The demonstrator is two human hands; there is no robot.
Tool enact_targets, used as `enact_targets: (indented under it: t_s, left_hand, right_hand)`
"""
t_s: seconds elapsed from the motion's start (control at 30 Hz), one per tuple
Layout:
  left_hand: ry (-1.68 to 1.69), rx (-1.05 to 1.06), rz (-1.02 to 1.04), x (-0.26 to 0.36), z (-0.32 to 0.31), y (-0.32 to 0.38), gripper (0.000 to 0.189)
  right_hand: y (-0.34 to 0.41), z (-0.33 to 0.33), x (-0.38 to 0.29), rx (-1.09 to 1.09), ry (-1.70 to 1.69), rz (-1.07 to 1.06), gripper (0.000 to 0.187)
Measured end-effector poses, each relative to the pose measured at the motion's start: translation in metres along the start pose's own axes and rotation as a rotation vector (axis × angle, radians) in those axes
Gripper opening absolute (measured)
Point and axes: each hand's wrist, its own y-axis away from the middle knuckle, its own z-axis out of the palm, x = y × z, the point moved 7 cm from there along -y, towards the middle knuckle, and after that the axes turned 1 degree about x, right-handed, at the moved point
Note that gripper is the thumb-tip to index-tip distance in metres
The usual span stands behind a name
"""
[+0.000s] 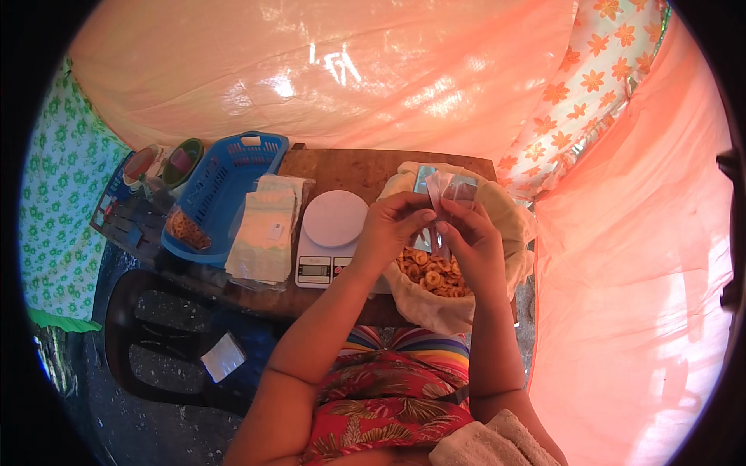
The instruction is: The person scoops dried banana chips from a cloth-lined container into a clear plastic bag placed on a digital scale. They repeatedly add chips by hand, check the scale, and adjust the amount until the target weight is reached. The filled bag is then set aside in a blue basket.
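My left hand (402, 224) and my right hand (473, 233) pinch a clear plastic bag (441, 186) between their fingertips. It looks empty, though the fingers cover part of it. Below the hands is a cloth-lined round container (507, 268) holding round, orange-brown fried chips (434, 274), with a shiny flat packet or sheet (424, 180) lying over its far part. Left of it, a white digital kitchen scale (335, 218) stands with its plate bare. Beside the scale lies a stack of pale printed bags or labels (265, 227) in clear plastic.
A blue plastic basket (204, 175) holds a filled chip bag (187, 229) at its near end. Bowls, one of them green (183, 163), stand farther left. A dark plastic chair (122, 343) bears a pale packet (223, 357). Orange sheeting (379, 76) hangs behind the wooden table (344, 166).
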Motion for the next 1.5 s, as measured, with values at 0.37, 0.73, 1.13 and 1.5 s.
enact_targets:
  t_s: [0.37,0.73,1.13,1.5]
  left_hand:
    - [-0.315,0.157,0.298,0.023,0.016,0.003,0.01]
    - [-0.671,0.298,0.368,0.058,-0.029,-0.02,0.015]
    - [-0.794,0.292,0.193,0.046,-0.056,-0.021,0.021]
    - [-0.178,0.194,-0.145,0.03,-0.072,-0.019,0.019]
  right_hand:
    - [-0.007,-0.006,-0.026,0.204,0.627,-0.351,0.012]
    - [-0.039,-0.046,-0.056,0.295,0.486,-0.178,0.027]
    - [-0.043,-0.038,-0.047,0.195,0.177,-0.081,0.034]
    - [-0.051,-0.036,-0.026,0.003,0.129,0.106,0.008]
